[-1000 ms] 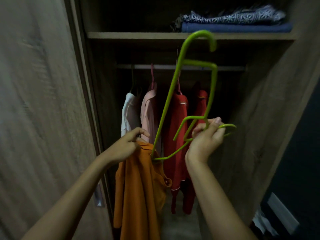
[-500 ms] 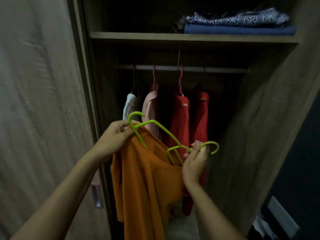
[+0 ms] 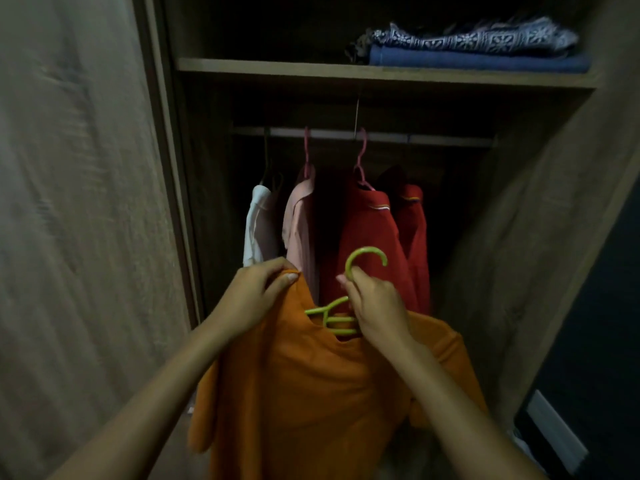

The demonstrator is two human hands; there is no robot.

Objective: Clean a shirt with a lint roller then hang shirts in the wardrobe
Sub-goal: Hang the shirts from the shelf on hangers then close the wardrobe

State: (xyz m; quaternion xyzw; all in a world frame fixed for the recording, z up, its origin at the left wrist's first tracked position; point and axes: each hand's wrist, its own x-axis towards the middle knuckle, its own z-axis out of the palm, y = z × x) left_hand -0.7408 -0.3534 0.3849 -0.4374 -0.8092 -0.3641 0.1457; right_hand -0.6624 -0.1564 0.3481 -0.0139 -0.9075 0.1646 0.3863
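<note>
An orange shirt [image 3: 311, 386] hangs in front of the open wardrobe. A green plastic hanger [image 3: 363, 259] sits inside its neck opening, hook pointing up. My left hand [image 3: 254, 296] pinches the shirt's left shoulder. My right hand [image 3: 375, 306] grips the hanger's neck just below the hook. The hanger's right arm is hidden under the fabric. The wardrobe rail [image 3: 415, 137] runs across above, higher than the hook.
On the rail hang a white shirt [image 3: 258, 230], a pink shirt [image 3: 299, 220] and two red shirts [image 3: 370, 237]. Folded blue cloths [image 3: 478, 51] lie on the upper shelf [image 3: 270, 68]. A wooden door [image 3: 76, 202] stands at left, a wooden side panel at right.
The hanger came down from upright in my right hand and went into the orange shirt's neck. My left hand moved from the collar to the shoulder, spreading the shirt over the hanger.
</note>
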